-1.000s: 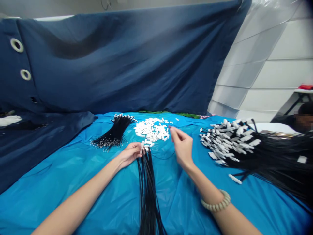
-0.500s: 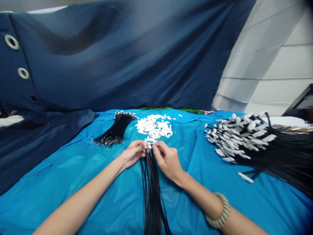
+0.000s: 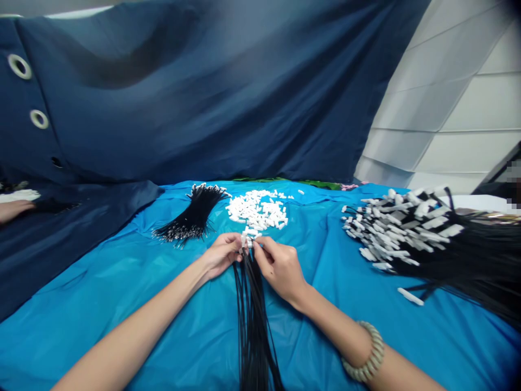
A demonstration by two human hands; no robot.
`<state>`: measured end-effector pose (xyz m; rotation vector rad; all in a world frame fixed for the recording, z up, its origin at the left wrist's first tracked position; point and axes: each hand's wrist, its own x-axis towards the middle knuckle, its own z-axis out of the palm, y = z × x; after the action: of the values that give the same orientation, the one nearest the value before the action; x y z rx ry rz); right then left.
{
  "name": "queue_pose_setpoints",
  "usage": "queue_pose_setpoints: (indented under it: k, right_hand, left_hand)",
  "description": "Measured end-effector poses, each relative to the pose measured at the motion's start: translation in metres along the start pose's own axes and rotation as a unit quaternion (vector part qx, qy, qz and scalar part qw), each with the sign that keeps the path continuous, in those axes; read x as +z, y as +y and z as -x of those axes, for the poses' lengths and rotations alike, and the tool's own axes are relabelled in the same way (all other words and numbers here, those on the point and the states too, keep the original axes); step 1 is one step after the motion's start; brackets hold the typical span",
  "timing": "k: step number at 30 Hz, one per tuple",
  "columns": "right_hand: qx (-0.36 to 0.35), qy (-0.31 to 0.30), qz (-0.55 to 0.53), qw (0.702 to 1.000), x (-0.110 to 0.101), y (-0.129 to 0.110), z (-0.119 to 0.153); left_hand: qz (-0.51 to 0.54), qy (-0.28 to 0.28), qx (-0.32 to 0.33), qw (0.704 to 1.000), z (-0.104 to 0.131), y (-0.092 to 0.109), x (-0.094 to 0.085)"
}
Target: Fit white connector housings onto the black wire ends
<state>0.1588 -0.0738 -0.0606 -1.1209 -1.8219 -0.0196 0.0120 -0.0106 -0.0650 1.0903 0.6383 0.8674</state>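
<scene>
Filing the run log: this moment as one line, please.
left hand: holding white pieces | right hand: at them, grip unclear | cords: toward wearer | white pile: beyond hands

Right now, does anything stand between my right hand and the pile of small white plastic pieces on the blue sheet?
Nothing visible: the pile lies just beyond your right hand, and the thin black cords trail toward you.

The table is hidden under a creased blue sheet [image 3: 163, 336]. Toward the back lie a short black bundle [image 3: 193, 214] and, just beside it, loose white pieces [image 3: 258, 210]. A larger white-tipped heap [image 3: 439, 250] spreads at right. Black strands [image 3: 254, 326] run down the middle; dark cloth [image 3: 81, 222] borders the left.
</scene>
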Motion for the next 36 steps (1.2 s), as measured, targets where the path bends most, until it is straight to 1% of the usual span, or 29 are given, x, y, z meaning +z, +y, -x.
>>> queue_pose_setpoints:
  k: [7, 11, 21, 29, 32, 36]
  right_hand:
    - [-0.005, 0.007, 0.009, 1.000, 0.0002, 0.0016, 0.0005]
    - [-0.011, 0.016, 0.021, 1.000, 0.0001, 0.0016, 0.0003]
    - [-0.018, 0.014, 0.043, 0.999, 0.0006, 0.0018, -0.0009]
    - [-0.033, -0.011, 0.055, 0.998, -0.0040, 0.0003, -0.0026]
    - [-0.010, -0.016, 0.026, 0.999, -0.0048, -0.0007, -0.0044]
    - [0.016, -0.027, -0.089, 0.996, -0.0048, -0.0005, -0.0070]
  left_hand:
    - [-0.002, 0.018, 0.004, 1.000, -0.0006, -0.0003, 0.0013]
    - [-0.006, 0.018, 0.004, 1.000, -0.0015, -0.0010, 0.0006]
    - [-0.031, 0.018, 0.014, 0.999, -0.0010, -0.0027, -0.0011]
    - [-0.052, 0.014, -0.007, 0.999, -0.0019, -0.0043, -0.0031]
    - [-0.056, 0.007, -0.009, 0.998, -0.0014, -0.0044, -0.0033]
    - [-0.063, -0.012, -0.020, 0.998, -0.0005, -0.0045, -0.0030]
